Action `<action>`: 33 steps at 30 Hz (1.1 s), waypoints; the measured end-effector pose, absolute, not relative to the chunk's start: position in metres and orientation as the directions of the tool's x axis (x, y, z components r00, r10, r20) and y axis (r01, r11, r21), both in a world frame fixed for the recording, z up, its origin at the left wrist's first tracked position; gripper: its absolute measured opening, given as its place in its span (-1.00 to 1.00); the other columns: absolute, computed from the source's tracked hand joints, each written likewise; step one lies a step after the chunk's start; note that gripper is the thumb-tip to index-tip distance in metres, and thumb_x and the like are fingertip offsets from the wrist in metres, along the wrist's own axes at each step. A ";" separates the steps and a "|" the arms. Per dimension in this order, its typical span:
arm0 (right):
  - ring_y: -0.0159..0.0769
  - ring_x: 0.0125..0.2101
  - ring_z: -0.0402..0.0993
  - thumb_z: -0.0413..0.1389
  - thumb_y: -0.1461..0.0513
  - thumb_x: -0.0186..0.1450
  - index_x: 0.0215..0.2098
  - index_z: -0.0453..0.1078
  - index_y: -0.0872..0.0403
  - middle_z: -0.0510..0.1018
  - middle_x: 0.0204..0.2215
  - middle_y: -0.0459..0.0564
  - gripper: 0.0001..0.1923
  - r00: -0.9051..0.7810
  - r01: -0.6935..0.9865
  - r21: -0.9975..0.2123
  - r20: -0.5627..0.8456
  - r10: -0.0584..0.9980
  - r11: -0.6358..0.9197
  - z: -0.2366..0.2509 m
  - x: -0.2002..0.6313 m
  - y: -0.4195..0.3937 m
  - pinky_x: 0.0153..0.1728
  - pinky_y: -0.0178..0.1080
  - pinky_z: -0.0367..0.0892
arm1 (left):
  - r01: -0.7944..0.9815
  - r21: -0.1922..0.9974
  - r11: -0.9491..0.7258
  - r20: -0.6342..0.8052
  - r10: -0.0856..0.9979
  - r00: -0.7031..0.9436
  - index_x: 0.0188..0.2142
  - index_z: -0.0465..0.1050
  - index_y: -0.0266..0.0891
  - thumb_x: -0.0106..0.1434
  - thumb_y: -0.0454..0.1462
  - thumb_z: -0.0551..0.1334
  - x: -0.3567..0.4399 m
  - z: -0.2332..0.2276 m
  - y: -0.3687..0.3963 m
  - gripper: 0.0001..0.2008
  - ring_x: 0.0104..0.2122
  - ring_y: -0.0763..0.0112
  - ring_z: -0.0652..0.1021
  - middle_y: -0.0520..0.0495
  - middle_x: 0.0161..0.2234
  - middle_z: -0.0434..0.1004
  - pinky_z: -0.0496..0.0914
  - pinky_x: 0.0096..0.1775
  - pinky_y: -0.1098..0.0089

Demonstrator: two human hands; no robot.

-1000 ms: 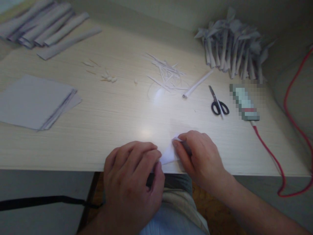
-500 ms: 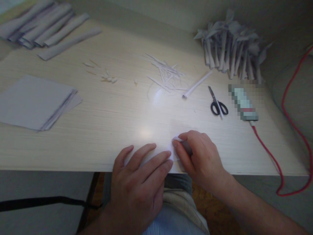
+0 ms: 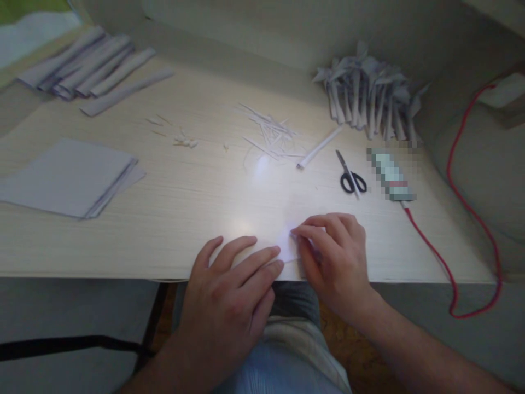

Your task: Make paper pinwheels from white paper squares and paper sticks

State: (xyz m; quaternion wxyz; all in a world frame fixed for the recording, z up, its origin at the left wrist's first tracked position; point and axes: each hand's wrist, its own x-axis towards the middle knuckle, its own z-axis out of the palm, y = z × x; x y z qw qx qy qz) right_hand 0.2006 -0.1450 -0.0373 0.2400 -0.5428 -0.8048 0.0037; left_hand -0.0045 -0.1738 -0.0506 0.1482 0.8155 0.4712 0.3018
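Left hand: the left hand [image 3: 229, 298] lies flat, fingers spread, on the small white sheet of paper [image 3: 287, 249] at the near edge of the table, gripping nothing.
Right hand: the right hand [image 3: 334, 257] is arched over the same sheet, fingertips [image 3: 296, 235] drawn together on its far corner; whether they pinch the paper or only press it cannot be told.
Paper: washed out by glare, it lies between the two hands, just inside the near edge, partly hidden under both.
Surface: a pale wood-grain table top [image 3: 184, 197] with a bright patch of reflected light in the middle.
Left side: a stack of flat grey-white square sheets [image 3: 69, 178], and further back a row of long folded grey paper strips [image 3: 90, 68].
Middle: a scatter of thin white paper slivers [image 3: 268, 131], a few tiny pale scraps [image 3: 184, 141], and one slim rolled white paper tube [image 3: 319, 146].
Right side: small black-handled scissors [image 3: 350, 176], lying closed near the tube; a blurred-out oblong object [image 3: 389, 175]; a red cable [image 3: 455, 219] running from it over the table's right side.
Back corner: a heap of folded grey paper pieces with flared tops [image 3: 369, 93], leaning at the pale wall [image 3: 266, 27].
Below: the person's lap shows under the table edge, and a black strap [image 3: 69, 346] crosses the grey floor.
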 end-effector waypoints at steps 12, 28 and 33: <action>0.15 0.43 -0.07 0.07 -0.07 0.41 0.47 -0.04 0.17 0.05 0.44 0.26 -0.17 -0.442 0.890 -0.082 0.084 0.893 0.448 -0.055 0.211 -0.216 0.35 0.30 -0.18 | 0.697 0.465 -0.547 0.372 0.834 0.406 0.01 0.59 0.00 0.31 -0.34 0.24 -0.007 -0.054 -0.180 -0.68 0.12 0.07 0.53 0.10 0.08 0.63 0.17 0.19 -0.06; -0.16 -0.12 0.55 0.14 0.24 0.38 -0.17 0.56 0.08 0.66 -0.21 0.07 -0.85 -0.304 0.622 -0.608 0.394 0.867 0.494 -0.033 0.245 -0.176 -0.02 -0.07 0.41 | 0.480 0.755 -0.447 0.417 0.892 0.174 -0.28 0.60 -0.20 0.30 -0.31 0.25 0.011 -0.041 -0.176 -0.88 -0.23 0.27 0.61 -0.07 -0.28 0.69 0.43 -0.10 0.25; -0.25 -0.31 0.56 0.23 0.11 0.30 -0.26 0.60 0.08 0.68 -0.33 0.01 -0.80 -0.305 0.478 -0.829 0.153 0.940 0.290 0.016 0.252 -0.122 -0.22 -0.20 0.40 | 0.268 0.948 -0.170 0.157 0.985 0.067 -0.33 0.57 -0.26 0.18 -0.18 0.30 0.011 0.007 -0.127 -0.82 -0.35 0.30 0.56 -0.05 -0.39 0.63 0.42 -0.28 0.35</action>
